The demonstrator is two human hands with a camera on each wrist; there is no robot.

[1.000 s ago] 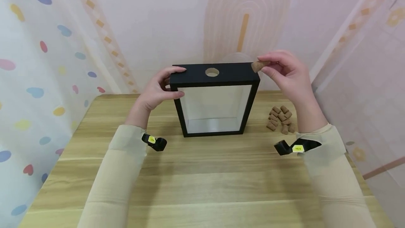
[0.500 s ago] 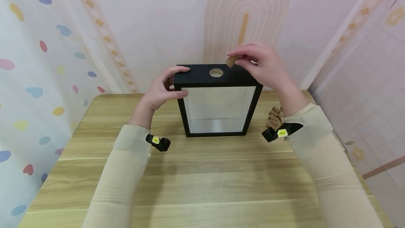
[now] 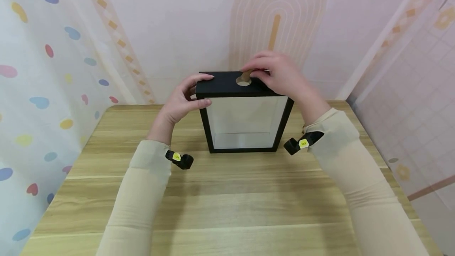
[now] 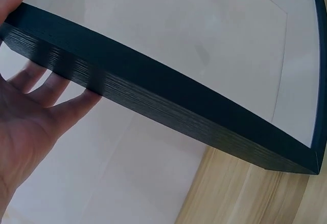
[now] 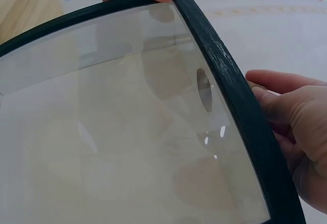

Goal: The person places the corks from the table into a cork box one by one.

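The wooden table [image 3: 227,208] carries a black shadow-box frame [image 3: 245,145], standing upright at the far centre with its glass front facing near. The left hand [image 3: 181,100] grips the frame's top-left corner, thumb on the front edge and fingers over the top. The right hand [image 3: 281,74] rests over the top edge and pinches a cork [image 3: 246,76], which sits at the round hole [image 3: 243,82] in the top face.
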